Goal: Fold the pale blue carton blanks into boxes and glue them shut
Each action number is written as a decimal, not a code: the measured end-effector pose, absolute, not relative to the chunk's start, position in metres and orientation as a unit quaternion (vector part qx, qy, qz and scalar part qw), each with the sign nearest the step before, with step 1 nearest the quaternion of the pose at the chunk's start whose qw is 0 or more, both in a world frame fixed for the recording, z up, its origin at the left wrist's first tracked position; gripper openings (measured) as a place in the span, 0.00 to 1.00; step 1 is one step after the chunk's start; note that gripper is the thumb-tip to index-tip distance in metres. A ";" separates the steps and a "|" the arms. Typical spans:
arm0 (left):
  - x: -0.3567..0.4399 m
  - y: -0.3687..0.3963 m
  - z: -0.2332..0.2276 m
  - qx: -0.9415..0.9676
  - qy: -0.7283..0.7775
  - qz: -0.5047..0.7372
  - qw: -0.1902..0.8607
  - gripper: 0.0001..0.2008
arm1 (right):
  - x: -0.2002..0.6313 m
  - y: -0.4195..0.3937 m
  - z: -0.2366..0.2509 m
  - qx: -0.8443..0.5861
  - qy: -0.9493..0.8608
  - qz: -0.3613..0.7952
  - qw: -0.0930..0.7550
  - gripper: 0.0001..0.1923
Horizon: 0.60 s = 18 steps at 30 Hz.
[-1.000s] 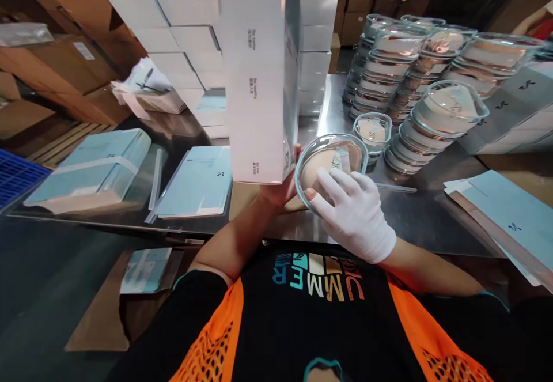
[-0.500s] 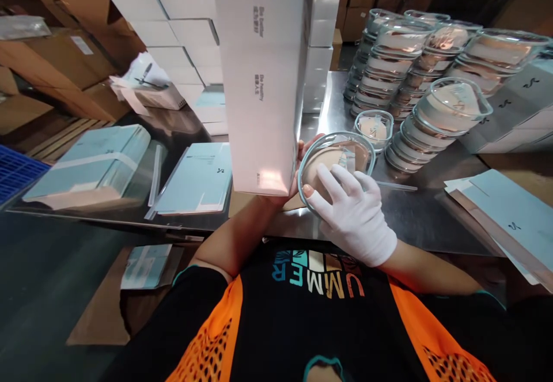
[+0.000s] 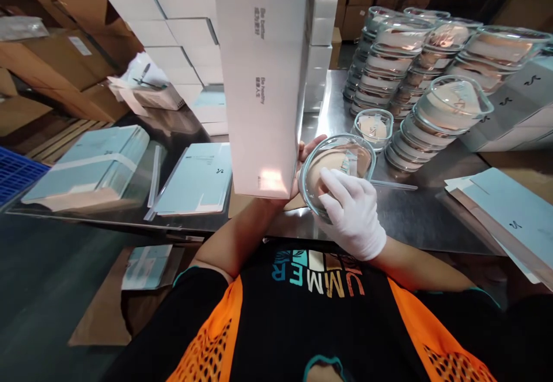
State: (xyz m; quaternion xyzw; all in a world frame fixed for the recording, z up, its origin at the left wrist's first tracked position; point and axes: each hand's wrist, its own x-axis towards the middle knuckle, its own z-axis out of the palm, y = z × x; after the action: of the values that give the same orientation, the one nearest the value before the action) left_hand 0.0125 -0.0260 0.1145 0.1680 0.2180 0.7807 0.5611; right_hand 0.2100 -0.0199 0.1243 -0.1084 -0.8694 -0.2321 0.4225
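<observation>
A clear glass food container is tilted toward me, with a beige piece and a printed blue-and-white label inside. My left hand, bare, grips its left side; the tall white box hides much of that hand. Over the container is my right hand in a white glove, thumb and fingers bunched together at the beige piece. Whether anything is pinched between those fingertips cannot be seen. Just behind stands a smaller glass container, also with a beige insert.
Stacked glass containers stand at right on the metal table. White boxes pile up behind. Flat light-blue cartons lie left, others right. A strapped carton bundle sits near the left edge.
My right hand has drawn its spread fingers together and shifted slightly left and down over the container. The container stays in my left hand, almost in the same place.
</observation>
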 end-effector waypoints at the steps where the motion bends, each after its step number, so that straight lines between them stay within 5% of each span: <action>1: 0.013 -0.026 0.115 0.182 0.206 0.775 0.569 0.21 | 0.210 -0.019 0.124 -0.102 -0.864 -0.235 0.433 0.05; 8: 0.016 -0.026 0.119 0.202 0.209 0.765 0.574 0.16 | 0.212 -0.020 0.123 -0.103 -0.874 -0.215 0.424 0.03; 18: 0.016 -0.027 0.111 0.208 0.215 0.777 0.554 0.22 | 0.213 -0.017 0.122 -0.109 -0.877 -0.226 0.410 0.03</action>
State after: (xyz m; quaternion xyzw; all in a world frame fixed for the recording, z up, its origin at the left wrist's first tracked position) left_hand 0.0156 -0.0274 0.1111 0.2085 0.2148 0.7771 0.5536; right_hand 0.2128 -0.0170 0.1218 -0.1091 -0.8768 -0.2263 0.4100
